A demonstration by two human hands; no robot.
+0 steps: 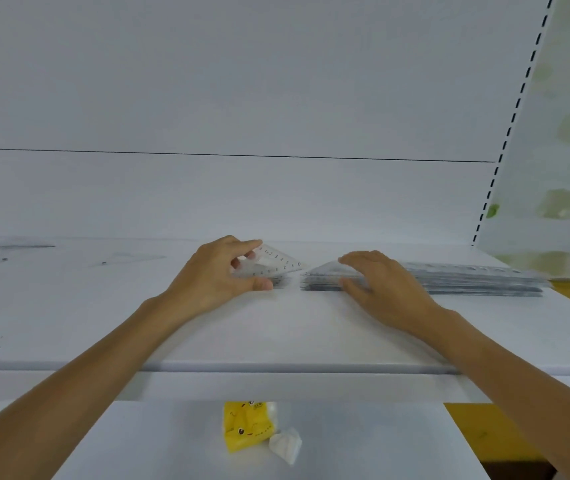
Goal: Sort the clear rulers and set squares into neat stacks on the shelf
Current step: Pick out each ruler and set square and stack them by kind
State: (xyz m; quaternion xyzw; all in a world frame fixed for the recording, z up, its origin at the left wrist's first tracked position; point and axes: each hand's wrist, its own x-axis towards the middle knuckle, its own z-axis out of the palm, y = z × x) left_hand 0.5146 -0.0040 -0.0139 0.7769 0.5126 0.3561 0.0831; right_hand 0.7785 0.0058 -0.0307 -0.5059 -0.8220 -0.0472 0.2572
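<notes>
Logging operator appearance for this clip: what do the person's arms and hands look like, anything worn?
Nothing worn shows. The left forearm and right forearm are bare to the frame edge, with no sleeve or cuff in view. The left hand and right hand are ungloved, with no ring, watch or wristband visible.

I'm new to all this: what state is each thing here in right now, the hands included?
Clear plastic set square: pinched by the left hand, tilted up off the white shelf.
Right hand: rests on the left end of the stack, fingers relaxed.
Long stack of clear rulers: lying flat on the shelf, fairly even.
Yellow printed packet: lying on the lower surface, beside a white crumpled wad.
</notes>
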